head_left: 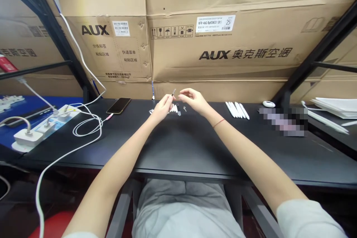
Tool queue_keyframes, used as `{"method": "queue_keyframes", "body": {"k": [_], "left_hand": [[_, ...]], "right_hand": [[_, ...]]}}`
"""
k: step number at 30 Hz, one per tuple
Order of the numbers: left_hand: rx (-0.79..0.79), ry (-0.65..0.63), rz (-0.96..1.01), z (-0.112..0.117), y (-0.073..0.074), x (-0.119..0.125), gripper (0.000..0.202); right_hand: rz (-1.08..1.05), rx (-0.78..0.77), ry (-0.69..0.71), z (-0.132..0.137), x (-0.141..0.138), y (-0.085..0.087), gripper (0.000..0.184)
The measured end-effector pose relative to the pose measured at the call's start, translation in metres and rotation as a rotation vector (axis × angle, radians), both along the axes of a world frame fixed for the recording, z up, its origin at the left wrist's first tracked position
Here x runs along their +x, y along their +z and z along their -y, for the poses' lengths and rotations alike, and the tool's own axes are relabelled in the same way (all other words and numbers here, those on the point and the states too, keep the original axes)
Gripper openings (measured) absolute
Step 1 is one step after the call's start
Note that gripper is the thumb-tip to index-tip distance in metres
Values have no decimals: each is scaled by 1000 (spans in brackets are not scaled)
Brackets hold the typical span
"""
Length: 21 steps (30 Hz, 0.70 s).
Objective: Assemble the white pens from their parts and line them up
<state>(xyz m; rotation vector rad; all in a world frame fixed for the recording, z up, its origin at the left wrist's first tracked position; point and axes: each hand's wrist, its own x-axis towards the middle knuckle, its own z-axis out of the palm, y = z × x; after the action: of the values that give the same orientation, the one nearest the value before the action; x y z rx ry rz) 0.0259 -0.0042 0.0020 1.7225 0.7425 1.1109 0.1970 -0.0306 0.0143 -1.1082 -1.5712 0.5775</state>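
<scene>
- My left hand [163, 108] pinches a slim piece [173, 92] near the table's [178, 148] far edge.
- My right hand [196, 101] curls half open just beside it.
- Small white parts [174, 108] lie near that edge.

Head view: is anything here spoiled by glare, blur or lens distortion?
In the head view, the large AUX lettering on the cardboard reads clearly, with a faint yellowish streak at its upper left; wide-angle stretch probably exaggerates the outward lean of the black posts; a pixelated patch masks something on the desk; the piece in the left hand is too small to identify.
</scene>
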Motion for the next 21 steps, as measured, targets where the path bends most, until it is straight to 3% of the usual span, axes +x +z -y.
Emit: {"method": "queue_keyframes", "body": {"k": [4,10,16,21], "left_hand": [[8,29,75,-15,5,-13,24],[-47,103,86,-22,6,-20,24],[-6,75,36,-22,1,-19,25],[16,62,16,-22,-1,-19,26]], "right_hand": [[397,-39,-112,-13,1,-18,18],[884,-9,-82,-21,-13,-42,25],[995,-19,-144,-12,-22,-47,25],[988,-49,-139,17,-26,-46,28]]}}
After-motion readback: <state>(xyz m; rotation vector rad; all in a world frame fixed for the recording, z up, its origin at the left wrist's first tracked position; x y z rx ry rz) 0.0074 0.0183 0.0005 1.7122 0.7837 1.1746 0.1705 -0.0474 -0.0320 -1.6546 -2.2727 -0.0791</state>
